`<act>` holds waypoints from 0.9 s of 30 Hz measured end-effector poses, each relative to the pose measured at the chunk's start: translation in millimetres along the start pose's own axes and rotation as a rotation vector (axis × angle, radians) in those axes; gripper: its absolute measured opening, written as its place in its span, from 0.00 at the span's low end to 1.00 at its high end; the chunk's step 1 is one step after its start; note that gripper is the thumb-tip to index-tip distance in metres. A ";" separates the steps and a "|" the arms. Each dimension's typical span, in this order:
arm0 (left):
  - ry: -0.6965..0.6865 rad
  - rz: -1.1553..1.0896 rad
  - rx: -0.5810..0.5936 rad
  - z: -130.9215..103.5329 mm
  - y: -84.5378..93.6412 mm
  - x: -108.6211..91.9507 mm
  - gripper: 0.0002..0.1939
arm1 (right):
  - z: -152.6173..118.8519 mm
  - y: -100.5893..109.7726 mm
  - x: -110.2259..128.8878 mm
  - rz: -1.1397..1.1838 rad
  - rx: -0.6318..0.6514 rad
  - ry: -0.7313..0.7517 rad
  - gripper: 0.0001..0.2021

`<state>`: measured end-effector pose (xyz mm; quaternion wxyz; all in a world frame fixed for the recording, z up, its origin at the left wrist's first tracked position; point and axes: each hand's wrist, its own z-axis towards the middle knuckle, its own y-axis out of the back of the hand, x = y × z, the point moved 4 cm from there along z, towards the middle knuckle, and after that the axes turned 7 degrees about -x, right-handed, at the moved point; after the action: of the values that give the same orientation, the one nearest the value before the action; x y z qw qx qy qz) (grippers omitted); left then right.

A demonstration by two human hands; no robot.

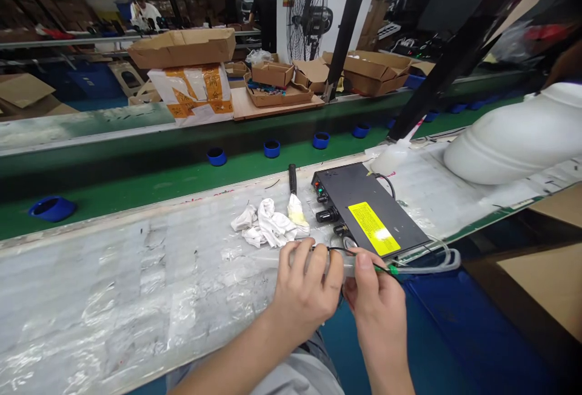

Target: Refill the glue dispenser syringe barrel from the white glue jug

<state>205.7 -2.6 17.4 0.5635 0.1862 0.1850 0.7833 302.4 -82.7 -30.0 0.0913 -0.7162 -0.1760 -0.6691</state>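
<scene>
Both hands are working close together at the near edge of the film-covered bench (136,286), just in front of the black control box (370,213). The left hand (302,292) is curling its fingers around a clear tube or syringe-like barrel (273,257) that is lying along the bench edge; the grasp is closed on it. The right hand (375,301) is pinching, between thumb and forefinger, a thin black wire (341,251) near a small green fitting (391,269), from which clear looped tubing (448,258) is running off to the right.

Judgement on method: the joint looks small and fiddly, so the left hand should be keeping the barrel steady against the bench while the right is guiding the wire end with a light pinch, avoiding any sharp bend. The looped tubing is hanging off the edge and could drag on the fitting; slack should be kept.

Condition of the piece: the barrel is appearing transparent and slim, largely hidden under the left fingers; whether it is holding fluid cannot be told. The wire is fine and dark, arching between the two hands.

Nearby, a crumpled white rag (268,225) and a brush (295,201) with yellowed bristles are lying beside the box, and a white squeeze bottle (393,156) is lying behind it.
</scene>
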 end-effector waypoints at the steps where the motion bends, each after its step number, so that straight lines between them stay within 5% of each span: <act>1: -0.004 -0.013 0.012 0.9 -1.5 1.0 0.08 | 0.2 0.2 -2.0 0.008 0.004 -0.011 0.47; 15: -0.003 -0.170 0.396 -0.9 6.9 35.3 0.21 | 7.6 20.6 -2.8 0.205 -0.083 0.061 0.36; 19: -0.033 -0.115 0.371 5.1 7.9 32.4 0.21 | 10.6 25.6 -3.4 0.275 -0.162 0.054 0.35; 27: 0.013 0.021 0.277 15.6 -16.3 -7.3 0.07 | 1.3 18.6 3.5 0.309 -0.189 -0.020 0.38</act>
<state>228.9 -3.5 22.2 0.5228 0.2591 0.2930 0.7575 310.6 -98.9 -24.7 0.1237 -0.7467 -0.0010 -0.6535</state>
